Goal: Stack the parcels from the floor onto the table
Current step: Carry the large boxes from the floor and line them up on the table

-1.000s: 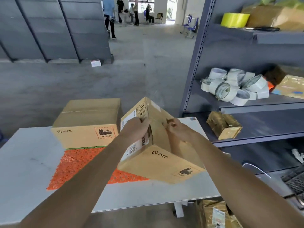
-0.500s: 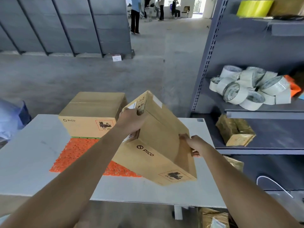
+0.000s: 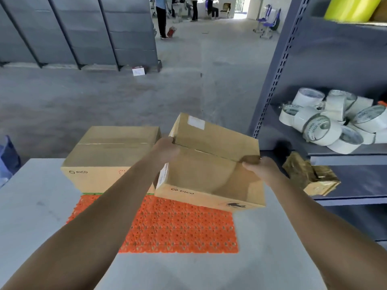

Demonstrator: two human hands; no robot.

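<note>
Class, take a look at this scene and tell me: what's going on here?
A person holds a cardboard parcel in both hands: left hand on its left side, right hand at its right edge. It is tilted above the orange mat on the table, beside a second parcel already sitting there. Whether it touches the mat is unclear.

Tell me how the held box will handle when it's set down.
Probably stiff: the box shows flat faces and straight edges though the left hand and right hand grip only its two ends. Likely light for its size, held out at arm's length. Flat-sided, so it should sit steady, and the studded orange mat may stop it sliding.
</note>
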